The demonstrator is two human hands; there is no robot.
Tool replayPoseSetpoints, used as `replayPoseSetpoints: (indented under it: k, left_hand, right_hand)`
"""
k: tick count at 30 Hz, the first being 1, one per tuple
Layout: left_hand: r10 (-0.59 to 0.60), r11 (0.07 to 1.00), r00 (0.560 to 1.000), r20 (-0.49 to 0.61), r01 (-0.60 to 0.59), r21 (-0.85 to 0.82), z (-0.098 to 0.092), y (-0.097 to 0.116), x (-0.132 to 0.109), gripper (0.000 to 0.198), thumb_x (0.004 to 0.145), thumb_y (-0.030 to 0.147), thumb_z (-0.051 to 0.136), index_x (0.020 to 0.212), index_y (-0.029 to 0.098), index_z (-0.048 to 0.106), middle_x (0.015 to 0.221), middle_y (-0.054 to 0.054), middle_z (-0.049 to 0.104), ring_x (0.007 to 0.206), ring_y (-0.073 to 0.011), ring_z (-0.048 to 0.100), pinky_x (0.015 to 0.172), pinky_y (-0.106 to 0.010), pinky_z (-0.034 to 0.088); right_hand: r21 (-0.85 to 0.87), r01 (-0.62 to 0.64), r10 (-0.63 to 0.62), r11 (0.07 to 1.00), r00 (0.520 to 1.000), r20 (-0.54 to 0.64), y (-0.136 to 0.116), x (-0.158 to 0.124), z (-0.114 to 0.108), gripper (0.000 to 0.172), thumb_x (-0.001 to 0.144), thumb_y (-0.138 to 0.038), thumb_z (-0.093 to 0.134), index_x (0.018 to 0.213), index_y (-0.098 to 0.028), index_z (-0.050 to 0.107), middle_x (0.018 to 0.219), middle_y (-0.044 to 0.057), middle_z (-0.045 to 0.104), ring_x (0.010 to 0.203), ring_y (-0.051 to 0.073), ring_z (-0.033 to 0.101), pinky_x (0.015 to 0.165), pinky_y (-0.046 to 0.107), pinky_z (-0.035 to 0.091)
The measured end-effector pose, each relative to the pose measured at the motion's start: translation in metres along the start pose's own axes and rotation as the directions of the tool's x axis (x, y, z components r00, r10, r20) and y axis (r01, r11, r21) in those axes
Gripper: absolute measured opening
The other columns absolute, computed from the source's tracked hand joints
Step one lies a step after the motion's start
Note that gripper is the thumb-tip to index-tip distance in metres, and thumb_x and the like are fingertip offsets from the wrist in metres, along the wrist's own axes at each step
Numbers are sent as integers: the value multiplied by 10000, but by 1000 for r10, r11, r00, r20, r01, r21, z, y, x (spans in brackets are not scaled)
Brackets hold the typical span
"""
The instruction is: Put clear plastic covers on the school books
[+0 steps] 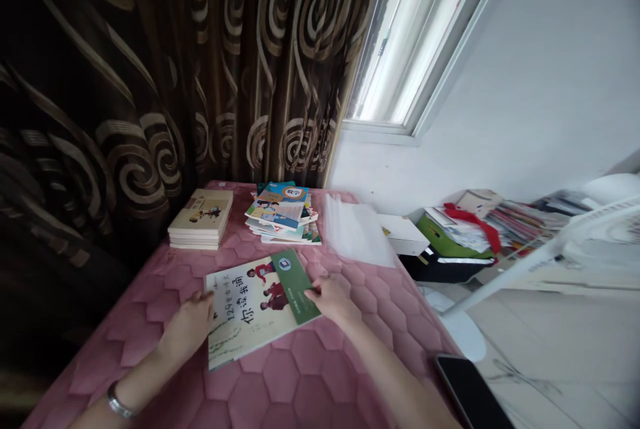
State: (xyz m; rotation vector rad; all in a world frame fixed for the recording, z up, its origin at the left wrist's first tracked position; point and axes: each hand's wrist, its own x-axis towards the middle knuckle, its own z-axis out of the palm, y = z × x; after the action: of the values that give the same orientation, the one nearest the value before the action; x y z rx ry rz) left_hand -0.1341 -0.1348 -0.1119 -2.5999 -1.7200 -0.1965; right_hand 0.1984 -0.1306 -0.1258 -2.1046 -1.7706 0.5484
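Note:
A thin book (265, 306) with a cream and green cover, printed with children in red, lies tilted just over the pink quilted table cover (320, 362). On its left edge my left hand (189, 322) is closed, a silver bracelet at that wrist. The right edge is pinched by my right hand (333, 299), thumb on top of the green part. Behind the book sit a neat stack of cream books (201, 216) on the left and a looser pile of colourful books (280, 209). A stack of clear plastic sleeves (357, 226) lies to their right.
Dark patterned curtains (240, 69) hang behind the table. To the right stand a white box (404, 232), a bin with a green bag (445, 236), heaped papers (530, 219) and a white fan (505, 276). A black phone (473, 392) rests at the near right edge.

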Motion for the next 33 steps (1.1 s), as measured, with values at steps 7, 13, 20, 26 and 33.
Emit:
replayPoseSetpoints:
  k: [7,13,20,26,33]
  left_hand:
    - [-177,966,982,64,186,-180,14,22,64,298,864,94,434,966,202,693,934,-57,713,890,-164,661,809,-233,463]
    - [-197,955,980,-3,192,-225,24,42,113,352,837,73,485,1107,195,675,1095,-75,695,1018,-161,636,908,-229,441]
    - [-176,964,979,-105,150,-220,27,41,111,341,888,78,439,1127,169,664,1156,-104,662,1038,-184,615,950,-292,440]
    - [85,980,990,-115,-105,-171,20,79,78,343,841,24,452,973,216,704,1246,-78,615,1146,-224,549,992,-364,423]
    - [197,934,956,-216,-250,-255,34,111,55,188,856,257,604,1014,199,688,1095,-84,660,1040,-243,588,925,-399,480]
  right_hand:
    - [104,-46,52,994,997,-57,34,-24,0,148,826,-254,583,724,-206,678,750,18,732,728,172,683,621,236,430]
    - [80,-111,124,991,975,-183,44,4,-10,164,847,-241,553,792,-197,700,853,77,750,808,210,694,674,260,435]
    - [102,-116,138,988,959,-248,48,10,-3,179,867,-252,541,850,-191,709,873,70,753,823,206,699,677,248,449]
    - [111,-119,146,987,947,-285,49,8,3,199,877,-273,522,880,-193,703,882,66,750,839,203,696,695,245,463]
    - [48,-121,130,991,929,-346,39,0,2,195,879,-258,511,947,-192,682,928,81,716,886,222,650,759,288,451]
